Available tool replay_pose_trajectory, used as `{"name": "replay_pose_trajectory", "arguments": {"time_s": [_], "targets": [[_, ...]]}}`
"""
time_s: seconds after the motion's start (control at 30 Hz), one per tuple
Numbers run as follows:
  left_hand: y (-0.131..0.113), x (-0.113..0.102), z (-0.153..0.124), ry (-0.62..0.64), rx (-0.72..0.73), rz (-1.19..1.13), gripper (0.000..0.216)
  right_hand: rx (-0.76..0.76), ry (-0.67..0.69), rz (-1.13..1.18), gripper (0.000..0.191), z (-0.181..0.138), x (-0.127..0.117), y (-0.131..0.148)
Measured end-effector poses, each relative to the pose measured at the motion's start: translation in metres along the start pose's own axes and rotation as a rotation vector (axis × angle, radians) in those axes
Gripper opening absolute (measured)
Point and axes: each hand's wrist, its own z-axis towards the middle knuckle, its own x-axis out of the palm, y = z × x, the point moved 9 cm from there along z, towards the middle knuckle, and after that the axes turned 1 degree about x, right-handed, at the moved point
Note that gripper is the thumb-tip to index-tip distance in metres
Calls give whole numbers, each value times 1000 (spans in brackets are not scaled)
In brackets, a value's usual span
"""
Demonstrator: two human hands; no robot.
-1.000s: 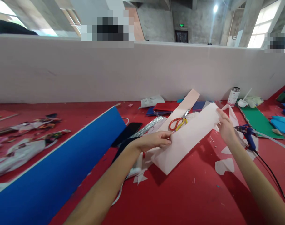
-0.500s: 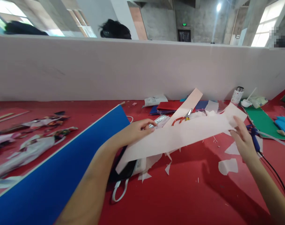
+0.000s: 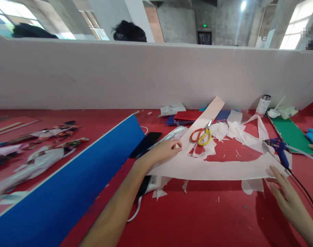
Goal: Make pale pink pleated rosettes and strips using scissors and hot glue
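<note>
A long white paper strip (image 3: 213,170) lies across the red table in front of me, slightly bowed. My left hand (image 3: 166,150) is at its left end, fingers curled in a pinch at the upper edge; the fingertips are partly hidden. By the strip's right end, my right hand (image 3: 286,192) is open with fingers apart, its index finger over or touching the paper. Scissors (image 3: 201,135) with one orange and one yellow handle lie beyond the strip, among white paper scraps (image 3: 237,132). A blue glue gun (image 3: 281,151) rests just beyond the right hand.
A tall blue board (image 3: 94,164) slants along my left. Near it are a black phone (image 3: 147,142) and silvery sticks (image 3: 169,133). A bottle (image 3: 263,105) and green board (image 3: 291,133) sit at back right. A pale partition (image 3: 146,75) closes off the far side.
The strip has come down from a raised, tilted position onto the table. My right hand has let go of its right end and moved lower; my left hand has shifted right.
</note>
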Motion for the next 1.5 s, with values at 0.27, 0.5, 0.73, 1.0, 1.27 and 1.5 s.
{"name": "replay_pose_trajectory", "arguments": {"time_s": [0.27,0.5,0.73,1.0,1.27,1.5], "targets": [[-19,-1,35,-104,34,75,27,13,-165,-375,54,-22,-37,16],[-63,29,73,-197,3,187,31,-305,58,-305,27,-10,16,82],[-67,47,86,-229,-117,228,34,-751,446,-279,25,31,101,153],[-78,39,67,-311,59,149,36,-780,452,-188,26,34,141,142],[-99,65,59,-266,214,78,31,-726,472,-124,26,36,141,138],[-64,32,91,-366,-16,79,30,-722,429,-129,22,38,144,139]]}}
